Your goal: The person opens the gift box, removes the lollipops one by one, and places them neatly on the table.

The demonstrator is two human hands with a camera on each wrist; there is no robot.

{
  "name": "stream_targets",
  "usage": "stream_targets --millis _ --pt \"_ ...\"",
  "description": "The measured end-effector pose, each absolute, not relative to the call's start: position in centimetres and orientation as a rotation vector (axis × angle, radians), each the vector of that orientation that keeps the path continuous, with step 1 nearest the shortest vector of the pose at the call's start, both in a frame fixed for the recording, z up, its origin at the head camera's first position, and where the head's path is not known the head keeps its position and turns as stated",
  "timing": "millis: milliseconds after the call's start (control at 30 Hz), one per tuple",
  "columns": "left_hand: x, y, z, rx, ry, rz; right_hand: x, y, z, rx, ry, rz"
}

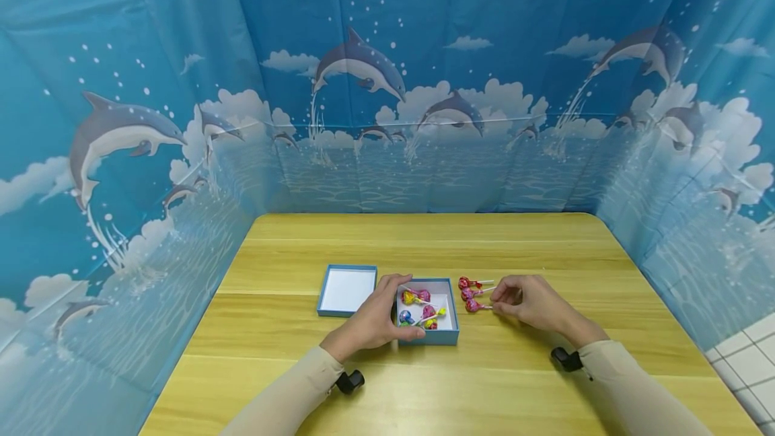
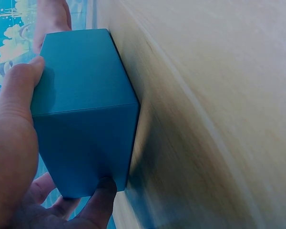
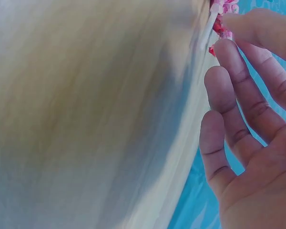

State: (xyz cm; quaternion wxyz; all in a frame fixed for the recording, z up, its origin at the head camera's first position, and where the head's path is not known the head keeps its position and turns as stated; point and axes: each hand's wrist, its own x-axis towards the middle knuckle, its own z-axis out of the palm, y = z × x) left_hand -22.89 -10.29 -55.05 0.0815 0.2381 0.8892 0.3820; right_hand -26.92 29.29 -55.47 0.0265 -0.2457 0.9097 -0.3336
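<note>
Right of an open blue box [image 1: 427, 337] gripped by the left hand [image 1: 377, 315], the right hand [image 1: 534, 301] appears to pinch the nearest wrapped lollipop [image 1: 471, 305] by its partly hidden stick [image 1: 487, 307]; probably light, hard and slick-wrapped, it should hold best there.

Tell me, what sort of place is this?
Probably a makeshift, screened-off work corner indoors: a dolphin-printed curtain hangs around three sides of a wood-grain table, and white tiles show at the lower right. What lies beyond the curtain is hidden.
</note>
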Motion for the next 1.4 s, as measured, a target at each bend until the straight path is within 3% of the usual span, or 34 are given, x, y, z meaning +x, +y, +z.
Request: stream_targets --millis 1400 --pt "-23.1 -11.4 -55.4 0.69 2.608 1.184 -27.2 19.9 -49.4 -1.272 2.728 -0.764"
